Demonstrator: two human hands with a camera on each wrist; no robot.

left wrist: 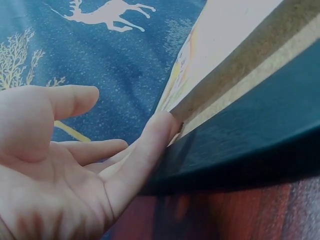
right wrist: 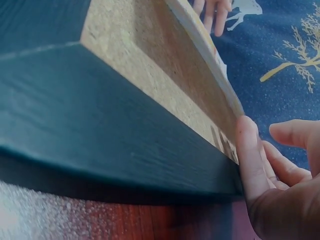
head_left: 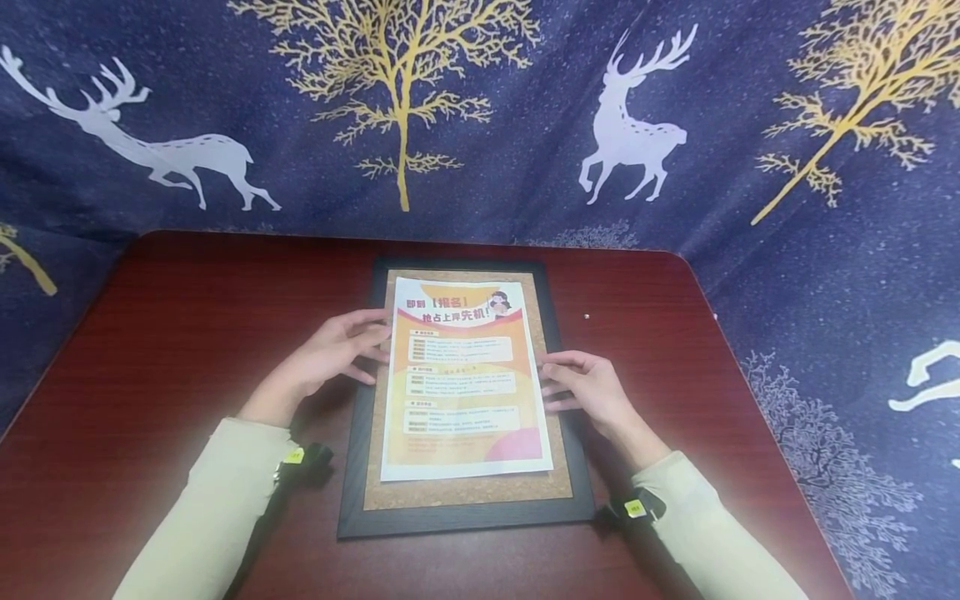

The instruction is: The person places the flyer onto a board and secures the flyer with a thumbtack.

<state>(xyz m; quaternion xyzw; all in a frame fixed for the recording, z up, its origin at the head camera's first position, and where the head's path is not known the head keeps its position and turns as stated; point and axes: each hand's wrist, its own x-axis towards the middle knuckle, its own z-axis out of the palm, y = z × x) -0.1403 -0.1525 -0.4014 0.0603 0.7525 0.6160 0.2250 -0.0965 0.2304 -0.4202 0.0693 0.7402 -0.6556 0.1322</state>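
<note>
The left hand (head_left: 341, 346) and the right hand (head_left: 592, 387) are well apart, one on each side of a white rectangular paper sheet printed in orange, yellow and pink (head_left: 461, 392). Each hand's fingers are loosely extended and slightly spread, the thumb free, clamped on nothing. In the wrist views, a fingertip of each hand meets the sheet's long edge, low against the board.

The sheet lies over the tan cork panel (head_left: 465, 492) of a board, slightly tilted; the wrist views show its edge raised a little off the cork, with a shadow beneath. Large red characters head the sheet, a small cartoon figure stands at its upper right corner, and pale text boxes fill the middle. A flat black rectangular frame (head_left: 465, 521) borders the cork on all four sides.

Beyond it spreads a dark red wood-grain table (head_left: 187, 350) with rounded far corners, a tiny pale speck (head_left: 587, 316) to the right of the frame. Pale cream sleeves (head_left: 217, 492) cover both forearms, a black device with a yellow label at each wrist. Behind hangs a dark blue cloth (head_left: 517, 167) patterned with white deer and golden trees.
</note>
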